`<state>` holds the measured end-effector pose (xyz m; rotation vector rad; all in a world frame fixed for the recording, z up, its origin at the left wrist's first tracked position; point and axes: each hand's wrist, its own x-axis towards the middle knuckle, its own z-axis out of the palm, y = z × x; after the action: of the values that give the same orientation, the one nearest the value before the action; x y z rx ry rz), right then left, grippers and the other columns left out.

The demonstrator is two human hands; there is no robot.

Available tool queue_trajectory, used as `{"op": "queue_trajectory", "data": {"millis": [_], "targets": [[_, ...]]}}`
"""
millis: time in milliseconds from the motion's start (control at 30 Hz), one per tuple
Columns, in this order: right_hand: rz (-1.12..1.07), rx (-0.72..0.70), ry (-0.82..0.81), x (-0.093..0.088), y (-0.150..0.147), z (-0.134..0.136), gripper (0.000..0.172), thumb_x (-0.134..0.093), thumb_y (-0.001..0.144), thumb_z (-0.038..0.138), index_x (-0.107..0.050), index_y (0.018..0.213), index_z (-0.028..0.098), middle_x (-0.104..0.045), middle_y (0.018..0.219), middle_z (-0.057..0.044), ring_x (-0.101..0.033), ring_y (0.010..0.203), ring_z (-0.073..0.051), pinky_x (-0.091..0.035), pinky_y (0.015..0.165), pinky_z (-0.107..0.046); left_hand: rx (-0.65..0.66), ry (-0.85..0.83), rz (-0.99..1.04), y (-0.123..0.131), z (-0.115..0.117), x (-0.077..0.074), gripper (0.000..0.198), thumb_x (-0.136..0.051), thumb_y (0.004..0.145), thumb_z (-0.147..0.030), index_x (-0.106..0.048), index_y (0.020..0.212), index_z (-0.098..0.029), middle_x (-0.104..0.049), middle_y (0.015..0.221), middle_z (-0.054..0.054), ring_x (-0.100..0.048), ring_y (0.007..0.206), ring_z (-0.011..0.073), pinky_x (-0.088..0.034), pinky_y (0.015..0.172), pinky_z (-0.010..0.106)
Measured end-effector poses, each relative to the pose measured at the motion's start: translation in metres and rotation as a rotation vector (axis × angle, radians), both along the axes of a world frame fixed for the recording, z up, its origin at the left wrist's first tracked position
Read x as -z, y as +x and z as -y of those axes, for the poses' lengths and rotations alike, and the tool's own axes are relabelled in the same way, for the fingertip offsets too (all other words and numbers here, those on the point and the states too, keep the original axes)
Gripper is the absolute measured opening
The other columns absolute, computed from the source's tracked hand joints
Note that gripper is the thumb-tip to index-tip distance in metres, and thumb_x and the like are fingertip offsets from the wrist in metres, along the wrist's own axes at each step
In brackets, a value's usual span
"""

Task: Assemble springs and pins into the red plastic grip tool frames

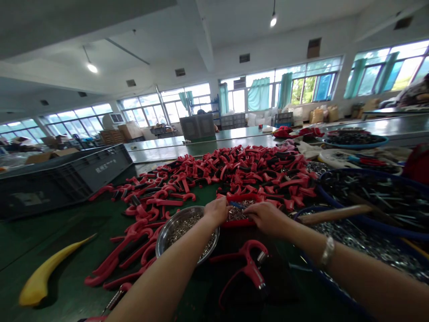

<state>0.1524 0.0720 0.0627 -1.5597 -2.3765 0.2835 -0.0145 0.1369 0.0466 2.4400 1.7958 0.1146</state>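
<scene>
My left hand is closed over the left end of a red tray of small metal pins. My right hand is closed at the tray's right side, its fingertips pinched. A thin blue piece lies between the two hands; which hand grips it is unclear. Left of the tray, partly behind my left forearm, stands a round metal bowl of small metal parts. In front of the tray lies a red hand grip with a coil spring. Beyond it spreads a big heap of red and black handles.
A yellow banana-like object lies at left, near a grey crate. At right, blue-rimmed basins hold metal parts, with a wooden handle sticking out. Across the green table stands a grey box; a person sits far right.
</scene>
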Motion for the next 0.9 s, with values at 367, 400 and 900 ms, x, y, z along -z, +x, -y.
{"op": "queue_trajectory", "data": {"millis": [367, 400, 900], "targets": [[-0.076, 0.034, -0.084, 0.025, 0.033, 0.066, 0.018, -0.037, 0.086, 0.021, -0.052, 0.076, 0.02, -0.063, 0.072, -0.003, -0.059, 0.067, -0.016, -0.04, 0.058, -0.024, 0.249, -0.065, 0.14, 0.004, 0.092, -0.01, 0.024, -0.046, 0.082, -0.045, -0.057, 0.085, -0.024, -0.066, 0.086, -0.001, -0.061, 0.08, 0.0179, -0.042, 0.062, 0.024], [-0.054, 0.043, -0.069, 0.029, 0.03, 0.065, 0.018, -0.037, 0.086, 0.022, -0.052, 0.077, 0.02, -0.063, 0.073, -0.003, -0.06, 0.069, -0.016, -0.04, 0.058, -0.024, 0.24, -0.079, 0.137, 0.005, 0.1, -0.006, 0.024, -0.045, 0.083, -0.044, -0.057, 0.085, -0.024, -0.066, 0.085, 0.0, -0.061, 0.079, 0.0189, -0.042, 0.062, 0.025], [0.153, 0.06, 0.118, 0.046, 0.016, 0.062, 0.022, -0.037, 0.079, 0.003, -0.055, 0.079, 0.016, -0.063, 0.074, -0.007, -0.06, 0.069, -0.02, -0.039, 0.059, -0.028, 0.14, 0.042, 0.082, 0.009, 0.117, 0.011, 0.018, -0.046, 0.085, -0.035, -0.055, 0.087, -0.02, -0.065, 0.084, 0.002, -0.061, 0.078, 0.0197, -0.044, 0.065, 0.028]]}}
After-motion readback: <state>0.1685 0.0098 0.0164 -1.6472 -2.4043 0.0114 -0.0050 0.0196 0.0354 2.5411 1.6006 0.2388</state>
